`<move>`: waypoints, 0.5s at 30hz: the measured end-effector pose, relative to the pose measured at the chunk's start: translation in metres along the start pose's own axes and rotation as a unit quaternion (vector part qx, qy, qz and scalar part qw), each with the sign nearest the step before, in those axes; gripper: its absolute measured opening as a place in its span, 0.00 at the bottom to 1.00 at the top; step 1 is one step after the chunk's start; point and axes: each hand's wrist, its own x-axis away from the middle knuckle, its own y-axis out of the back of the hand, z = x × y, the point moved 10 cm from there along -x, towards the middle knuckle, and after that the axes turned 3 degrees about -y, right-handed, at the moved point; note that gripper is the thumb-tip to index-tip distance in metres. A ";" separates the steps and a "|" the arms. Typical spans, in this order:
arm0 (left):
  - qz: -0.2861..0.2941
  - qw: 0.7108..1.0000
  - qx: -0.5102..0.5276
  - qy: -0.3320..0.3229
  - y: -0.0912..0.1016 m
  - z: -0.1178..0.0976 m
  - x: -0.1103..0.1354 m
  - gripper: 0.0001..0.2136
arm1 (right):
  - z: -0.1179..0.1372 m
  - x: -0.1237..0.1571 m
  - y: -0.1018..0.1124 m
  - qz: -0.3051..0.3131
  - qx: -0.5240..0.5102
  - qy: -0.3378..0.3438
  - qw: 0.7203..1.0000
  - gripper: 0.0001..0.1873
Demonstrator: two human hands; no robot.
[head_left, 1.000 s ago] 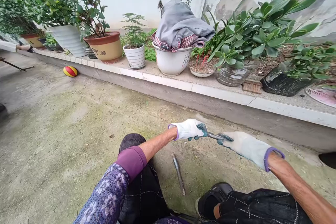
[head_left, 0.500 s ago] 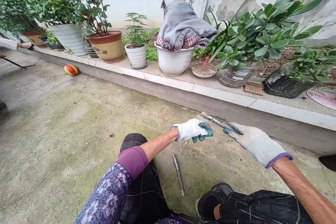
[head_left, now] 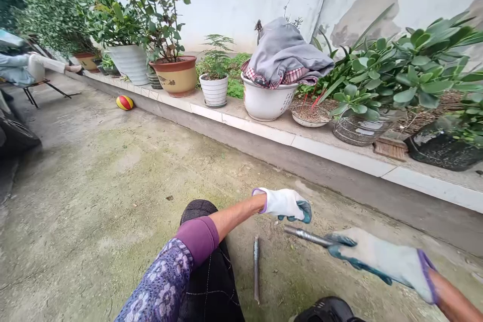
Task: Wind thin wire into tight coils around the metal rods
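My right hand [head_left: 377,259], in a white glove with dark green fingertips, grips a thin grey metal rod [head_left: 305,235] that points left. Just above the rod's free end, my left hand [head_left: 285,204] in a matching glove is curled loosely with nothing visible in it; it does not touch the rod. A second metal rod [head_left: 256,267] lies on the concrete ground below the hands, beside my dark-trousered left knee [head_left: 198,209].
A raised tiled ledge [head_left: 324,136] holds several potted plants, among them a white pot [head_left: 266,103] draped with grey cloth. A red and yellow ball [head_left: 124,102] lies by the ledge. At far left a person's legs [head_left: 41,65] rest on a chair.
My right hand has dropped lower and nearer with the rod, away from my left hand, which let go of the rod earlier. The view has shifted left and down.
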 end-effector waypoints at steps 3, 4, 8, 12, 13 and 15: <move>-0.018 0.998 -0.049 0.021 -0.005 0.009 -0.002 0.06 | -0.003 -0.020 0.012 -0.062 0.080 0.030 0.994 0.16; -0.039 0.998 -0.039 0.024 -0.002 0.009 -0.002 0.06 | -0.002 -0.023 0.020 -0.089 0.105 0.033 0.990 0.18; -0.108 0.989 0.097 0.001 0.010 -0.001 -0.002 0.07 | -0.006 -0.020 0.060 -0.191 0.178 -0.015 0.965 0.26; -0.108 0.967 0.231 -0.024 0.012 -0.006 -0.002 0.07 | 0.002 -0.006 0.094 -0.287 0.181 -0.025 0.940 0.28; -0.107 0.963 0.247 -0.027 0.012 -0.007 -0.001 0.07 | 0.006 0.000 0.101 -0.313 0.159 -0.014 0.936 0.27; -0.110 0.959 0.258 -0.032 0.015 -0.009 0.001 0.08 | 0.016 0.014 0.109 -0.350 0.076 0.011 0.934 0.26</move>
